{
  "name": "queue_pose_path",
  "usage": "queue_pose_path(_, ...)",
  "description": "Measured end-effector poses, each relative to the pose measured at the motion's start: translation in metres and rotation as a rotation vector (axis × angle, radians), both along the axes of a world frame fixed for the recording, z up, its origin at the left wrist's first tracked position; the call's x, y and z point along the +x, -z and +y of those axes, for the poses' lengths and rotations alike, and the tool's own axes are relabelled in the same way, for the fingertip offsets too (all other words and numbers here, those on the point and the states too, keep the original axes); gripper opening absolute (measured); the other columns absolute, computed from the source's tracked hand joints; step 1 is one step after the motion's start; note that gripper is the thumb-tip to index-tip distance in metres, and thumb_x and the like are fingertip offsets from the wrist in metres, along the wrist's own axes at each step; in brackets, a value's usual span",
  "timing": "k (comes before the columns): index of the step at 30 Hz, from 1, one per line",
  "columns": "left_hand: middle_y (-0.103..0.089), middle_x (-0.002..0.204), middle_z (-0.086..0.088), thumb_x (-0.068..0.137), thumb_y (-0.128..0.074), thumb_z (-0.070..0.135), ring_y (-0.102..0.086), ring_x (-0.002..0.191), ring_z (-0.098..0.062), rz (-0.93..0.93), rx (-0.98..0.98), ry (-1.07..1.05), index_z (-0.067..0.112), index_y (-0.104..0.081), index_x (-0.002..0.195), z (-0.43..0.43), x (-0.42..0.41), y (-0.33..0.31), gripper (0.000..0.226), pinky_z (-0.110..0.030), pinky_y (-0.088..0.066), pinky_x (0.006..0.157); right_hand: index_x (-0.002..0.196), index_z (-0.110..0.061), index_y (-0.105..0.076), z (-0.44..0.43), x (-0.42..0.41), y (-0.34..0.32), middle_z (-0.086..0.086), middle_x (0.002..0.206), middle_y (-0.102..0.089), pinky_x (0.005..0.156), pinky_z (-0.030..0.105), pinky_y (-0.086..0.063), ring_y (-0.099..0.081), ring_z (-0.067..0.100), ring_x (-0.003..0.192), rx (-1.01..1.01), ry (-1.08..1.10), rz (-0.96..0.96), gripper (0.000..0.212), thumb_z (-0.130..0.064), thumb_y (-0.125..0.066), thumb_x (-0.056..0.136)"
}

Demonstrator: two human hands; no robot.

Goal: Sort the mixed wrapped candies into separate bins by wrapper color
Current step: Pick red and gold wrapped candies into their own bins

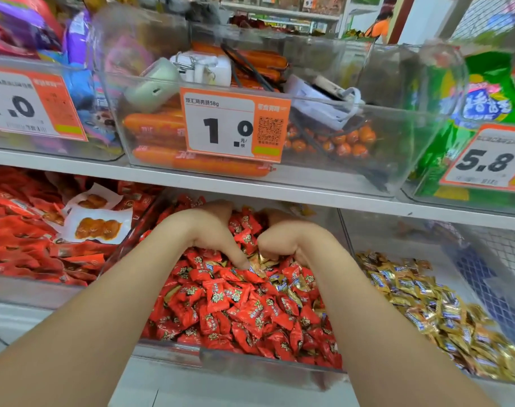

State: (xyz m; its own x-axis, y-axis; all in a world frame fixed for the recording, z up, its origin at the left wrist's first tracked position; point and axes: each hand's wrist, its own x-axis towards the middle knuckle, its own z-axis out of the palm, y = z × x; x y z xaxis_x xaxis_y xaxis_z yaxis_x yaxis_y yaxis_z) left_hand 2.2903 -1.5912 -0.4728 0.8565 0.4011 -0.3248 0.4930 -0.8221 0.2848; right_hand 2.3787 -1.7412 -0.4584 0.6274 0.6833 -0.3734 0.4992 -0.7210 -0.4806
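Culling gold foil-wrapped candies [265, 261] from clear plastic red-candy bin [250, 364]: clutching some in curled right hand [285, 240]; cannot tell hold of left hand [212, 230]. Next: carrying into right gold-candy bin [403, 242].

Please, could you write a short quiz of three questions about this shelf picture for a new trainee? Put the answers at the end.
1. True or false: the left hand and the right hand both reach into the middle bin, which holds mostly red candies.
2. Seen from the middle bin, where is the bin of gold candies? A) to its left B) to its right C) on the upper shelf
3. Fill in: the price tag in front of the sausages reads ___.

Key: 1 true; 2 B; 3 1.0
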Motion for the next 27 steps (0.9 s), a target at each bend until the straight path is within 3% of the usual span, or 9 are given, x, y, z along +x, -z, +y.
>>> queue_pose_path(4,-0.069,0.106,0.007,0.044,-0.094,0.067,-0.065,0.091,-0.013,-0.112,0.035,0.052,0.028,-0.052,0.126,-0.008,-0.016,-0.009,0.099,-0.030,-0.056,0.081,0.133,-0.016,-0.055,-0.027,-0.008,-0.014,0.010,0.114,-0.066,0.078,0.035,-0.056,-0.063,0.025,0.096,0.092,-0.055,-0.041,0.056,0.002,-0.061,0.080)
queue_pose_path(9,-0.062,0.124,0.013,0.049,-0.096,0.048,-0.062,0.113,-0.012,-0.290,-0.065,0.151,0.031,-0.046,0.142,-0.022,-0.042,-0.016,0.106,-0.031,-0.053,0.099,0.148,-0.030,-0.046,-0.059,-0.018,-0.013,-0.005,0.130,-0.061,0.083,0.033,-0.062,-0.067,0.013,0.108,0.289,-0.158,-0.017,0.083,0.004,-0.066,0.074)
queue_pose_path(12,-0.056,0.139,0.009,0.056,-0.091,0.046,-0.054,0.129,-0.014,-0.299,-0.032,0.168,0.027,-0.043,0.151,-0.033,-0.059,-0.017,0.108,-0.031,-0.045,0.110,0.151,-0.028,-0.044,-0.076,-0.030,-0.007,-0.013,0.121,-0.063,0.074,0.007,-0.046,-0.059,-0.011,0.085,0.328,-0.256,-0.025,0.081,0.001,-0.069,0.079)
queue_pose_path(14,-0.046,0.152,0.007,0.054,-0.076,0.055,-0.040,0.143,-0.018,-0.312,0.022,0.174,0.032,-0.034,0.157,-0.041,-0.074,-0.022,0.113,-0.043,-0.032,0.123,0.152,-0.031,-0.041,-0.087,-0.036,-0.004,-0.021,0.097,-0.067,0.065,0.007,-0.043,-0.058,-0.009,0.067,0.318,-0.278,0.006,0.080,-0.002,-0.069,0.082)
queue_pose_path(15,-0.040,0.156,0.010,0.053,-0.066,0.061,-0.032,0.148,-0.020,-0.309,0.036,0.174,0.038,-0.031,0.157,-0.045,-0.082,-0.026,0.112,-0.050,-0.023,0.126,0.153,-0.032,-0.040,-0.091,-0.039,-0.003,-0.025,0.102,-0.067,0.069,0.008,-0.045,-0.059,-0.011,0.071,0.317,-0.290,0.022,0.081,-0.008,-0.071,0.082)
queue_pose_path(17,-0.026,0.162,0.016,0.052,-0.055,0.067,-0.013,0.156,-0.022,-0.265,0.025,0.167,0.050,-0.024,0.155,-0.053,-0.098,-0.027,0.110,-0.057,-0.008,0.128,0.157,-0.035,-0.037,-0.095,-0.046,0.002,-0.020,0.142,-0.055,0.102,0.017,-0.045,-0.054,-0.014,0.116,0.336,-0.334,-0.030,0.088,-0.035,-0.076,0.078)
queue_pose_path(19,-0.008,0.167,0.021,0.056,-0.062,0.071,0.003,0.159,-0.023,-0.171,0.004,0.187,0.059,-0.012,0.153,-0.057,-0.111,-0.022,0.110,-0.060,-0.001,0.127,0.159,-0.040,-0.031,-0.096,-0.054,0.013,-0.011,0.158,-0.039,0.123,0.035,-0.031,-0.035,0.003,0.144,0.335,-0.385,-0.114,0.091,-0.058,-0.074,0.081)
queue_pose_path(23,0.014,0.165,0.027,0.061,-0.078,0.081,0.018,0.159,-0.026,-0.013,0.039,0.244,0.058,0.004,0.154,-0.046,-0.120,-0.005,0.126,-0.058,0.007,0.127,0.153,-0.059,-0.022,-0.085,-0.068,0.035,-0.010,0.153,-0.032,0.118,0.056,-0.031,-0.031,0.029,0.135,0.257,-0.471,-0.263,0.086,-0.076,-0.069,0.083)
queue_pose_path(27,0.011,0.165,0.030,0.070,-0.081,0.072,0.010,0.159,-0.011,-0.051,-0.009,0.276,0.055,-0.001,0.156,-0.031,-0.119,-0.005,0.119,-0.051,0.003,0.129,0.143,-0.065,-0.030,-0.070,-0.069,0.036,-0.013,0.127,-0.035,0.104,0.063,-0.040,-0.033,0.031,0.117,0.177,-0.568,-0.327,0.071,-0.053,-0.074,0.088)
